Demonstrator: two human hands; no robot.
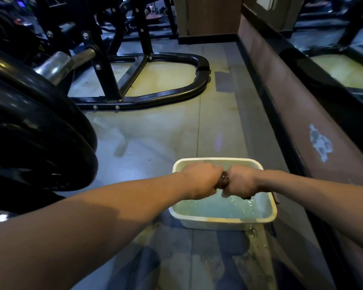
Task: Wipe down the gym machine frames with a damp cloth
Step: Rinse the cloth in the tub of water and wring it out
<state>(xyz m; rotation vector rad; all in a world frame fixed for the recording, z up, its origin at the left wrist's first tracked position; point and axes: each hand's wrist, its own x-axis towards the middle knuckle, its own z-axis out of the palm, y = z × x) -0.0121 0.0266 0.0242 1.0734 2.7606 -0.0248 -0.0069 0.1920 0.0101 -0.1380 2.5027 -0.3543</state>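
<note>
A: Head view, lower half of the frame: what are the two arms doing?
B: They reach in from the bottom corners and meet over a white tub (270, 203) of water (214, 206). The left hand (201, 181) and right hand (240, 182) sit side by side, fingers curled tight round a dark, rolled-up cloth (223, 180), gripping it from both ends.

A: Where exactly is the cloth?
B: Just above the water, centre-right of the frame. Only a short twisted stretch shows between the fists, with a dark scrap poking out under the right hand.

A: And around the tub?
B: It stands on a grey floor (161, 130), with wet splashes at its near right corner. Large black weight plates (40, 130) fill the left edge.

A: Further back?
B: The black machine frame (176, 94) rests on the floor in the upper middle, its curved base tube looping round a yellowish patch. A low brown wall (298, 105) with a mirror (344, 70) above it runs along the right.
</note>
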